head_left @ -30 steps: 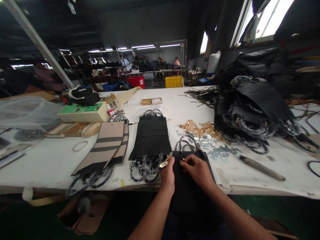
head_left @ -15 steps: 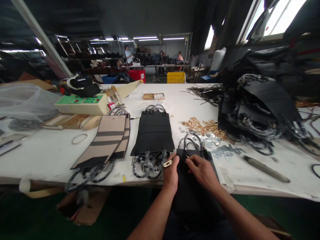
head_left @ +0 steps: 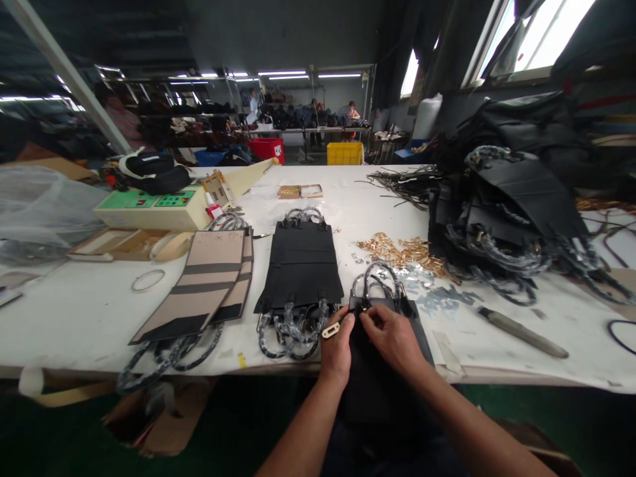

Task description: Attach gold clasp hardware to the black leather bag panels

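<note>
A black handbag (head_left: 370, 384) leans against the table edge in front of me. Its looped handles (head_left: 380, 271), wrapped in clear plastic, stand up at the top. My left hand (head_left: 338, 351) grips the bag's upper left edge, thumb on the front. Against that hand's fingers lies a gold-coloured slotted plate (head_left: 330, 330); how it is attached is hidden. My right hand (head_left: 395, 338) pinches at the base of the left handle mount. A small gold glint shows by those fingertips, but what they hold is too small to make out.
Stacked black bag panels (head_left: 301, 265) with wrapped handles lie to the left, beside beige-lined panels (head_left: 211, 278). Gold fittings (head_left: 392, 248) are heaped beyond the bag. A dark-handled tool (head_left: 521, 331) lies right, before piled black bags (head_left: 521, 199). A green-topped machine (head_left: 154, 205) stands far left.
My right fingertips have shifted slightly left and up, closer to the handle base. The left hand keeps its hold on the bag. The whole view has turned slightly to the right.
</note>
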### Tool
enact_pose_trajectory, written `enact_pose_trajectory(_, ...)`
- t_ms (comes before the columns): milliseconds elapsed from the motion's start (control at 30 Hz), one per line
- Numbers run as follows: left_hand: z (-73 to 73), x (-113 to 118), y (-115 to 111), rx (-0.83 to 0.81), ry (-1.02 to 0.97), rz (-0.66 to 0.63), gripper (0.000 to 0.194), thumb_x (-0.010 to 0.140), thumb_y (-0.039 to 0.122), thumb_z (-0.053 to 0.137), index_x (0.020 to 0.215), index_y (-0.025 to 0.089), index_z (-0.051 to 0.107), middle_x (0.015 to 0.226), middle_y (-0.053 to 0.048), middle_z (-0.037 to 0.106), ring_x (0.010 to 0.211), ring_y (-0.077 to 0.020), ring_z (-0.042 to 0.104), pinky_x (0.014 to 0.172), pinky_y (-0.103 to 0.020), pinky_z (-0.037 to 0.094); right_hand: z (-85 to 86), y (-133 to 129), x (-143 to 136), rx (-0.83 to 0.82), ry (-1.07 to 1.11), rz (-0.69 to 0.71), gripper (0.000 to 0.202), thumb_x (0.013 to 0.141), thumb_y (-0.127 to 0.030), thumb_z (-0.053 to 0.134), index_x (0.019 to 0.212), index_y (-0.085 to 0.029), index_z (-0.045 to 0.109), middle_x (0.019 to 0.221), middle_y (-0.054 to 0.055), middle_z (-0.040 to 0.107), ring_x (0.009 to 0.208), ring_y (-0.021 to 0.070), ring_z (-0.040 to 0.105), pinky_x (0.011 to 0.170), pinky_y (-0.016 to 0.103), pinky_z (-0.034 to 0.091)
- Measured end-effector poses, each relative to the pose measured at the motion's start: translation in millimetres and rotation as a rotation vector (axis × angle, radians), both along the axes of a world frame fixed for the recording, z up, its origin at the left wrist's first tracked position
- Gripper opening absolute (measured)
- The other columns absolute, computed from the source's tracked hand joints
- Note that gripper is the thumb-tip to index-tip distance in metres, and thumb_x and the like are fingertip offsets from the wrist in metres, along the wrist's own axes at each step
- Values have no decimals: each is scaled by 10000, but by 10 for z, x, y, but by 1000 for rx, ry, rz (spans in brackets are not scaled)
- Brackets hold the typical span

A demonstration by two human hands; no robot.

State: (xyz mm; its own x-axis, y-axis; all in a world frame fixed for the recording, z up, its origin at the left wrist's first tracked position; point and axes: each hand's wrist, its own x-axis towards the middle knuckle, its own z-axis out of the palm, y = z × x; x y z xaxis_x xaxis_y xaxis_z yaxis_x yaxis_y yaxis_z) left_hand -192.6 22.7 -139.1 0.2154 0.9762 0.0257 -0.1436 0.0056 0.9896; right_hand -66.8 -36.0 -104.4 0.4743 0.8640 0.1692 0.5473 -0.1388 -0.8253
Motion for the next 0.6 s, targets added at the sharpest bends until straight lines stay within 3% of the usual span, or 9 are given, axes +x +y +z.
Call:
enact_pose_trajectory(167, 63, -7, -21, 30, 24, -19, 320, 914, 420, 665, 1140, 235, 795, 1248, -61, 778, 1247, -291, 662, 1140, -433, 470, 29, -12, 13, 48, 82, -5, 280, 900, -456, 639, 1096, -256, 638, 733, -36, 673, 614, 175, 622, 614, 292, 453)
enact_pose_trajectory(433, 118, -14, -57, -23, 25, 4, 335, 881, 389, 665, 1134, 212, 795, 1243, -79, 776, 1228, -291, 663, 1141, -433, 462, 99, 28, 50, -33, -24, 87, 272, 915, -474, 550, 1051, -290, 698, 741, -11, 695, 683, 218, 667, 660, 328, 491)
enact_pose_trajectory(500, 176, -54, -134, -48, 36, 13, 352, 876, 374, 648, 1147, 199, 789, 1244, -85, 775, 1224, -295, 664, 1134, -435, 467, 37, -31, 63, -30, -5, 115, 315, 900, -532, 549, 1044, -306, 715, 791, 11, 736, 702, 242, 697, 676, 354, 526)
enact_pose_trajectory(600, 201, -106, -240, -142, 17, 1, 363, 829, 316, 646, 1140, 193, 787, 1238, -81, 777, 1218, -295, 672, 1123, -431, 481, -252, -11, 147, 107, -51, 70, 329, 813, -598, 627, 959, -335, 760, 868, 57, 791, 690, 279, 735, 597, 368, 556)
